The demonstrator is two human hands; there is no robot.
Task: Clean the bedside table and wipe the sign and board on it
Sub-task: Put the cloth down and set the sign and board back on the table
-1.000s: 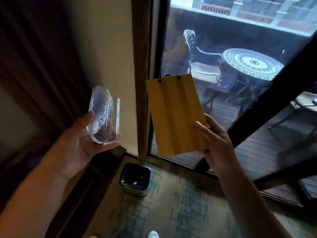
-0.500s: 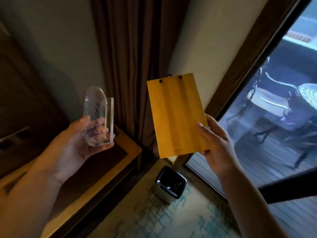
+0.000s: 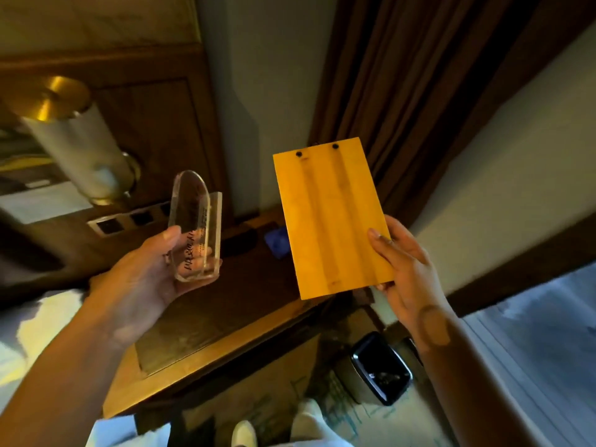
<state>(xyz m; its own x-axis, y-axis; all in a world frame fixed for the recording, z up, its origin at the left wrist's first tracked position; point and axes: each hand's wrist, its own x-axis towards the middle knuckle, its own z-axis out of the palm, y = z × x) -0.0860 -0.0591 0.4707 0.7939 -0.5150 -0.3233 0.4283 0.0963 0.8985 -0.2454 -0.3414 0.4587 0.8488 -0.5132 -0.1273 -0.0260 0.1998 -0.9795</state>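
Observation:
My left hand (image 3: 142, 279) grips a clear acrylic sign (image 3: 196, 227) with dark lettering, held upright above the bedside table (image 3: 206, 346). My right hand (image 3: 406, 272) holds a yellow wooden board (image 3: 332, 217) by its lower right corner, its back with two black studs facing me. The table is wooden with a dark inset top and lies below both hands. A blue cloth (image 3: 277, 241) lies at the table's back edge, partly hidden by the board.
A wall lamp (image 3: 77, 146) with a brass cap hangs at the left above a switch panel (image 3: 129, 219). Brown curtains (image 3: 403, 91) hang behind the board. A small black-lined bin (image 3: 380, 366) stands on the carpet right of the table. White bedding (image 3: 38, 330) shows at the left.
The view has swung left from the window and balcony to the bedside table and wall lamp. Both hands keep the same hold on the sign and board.

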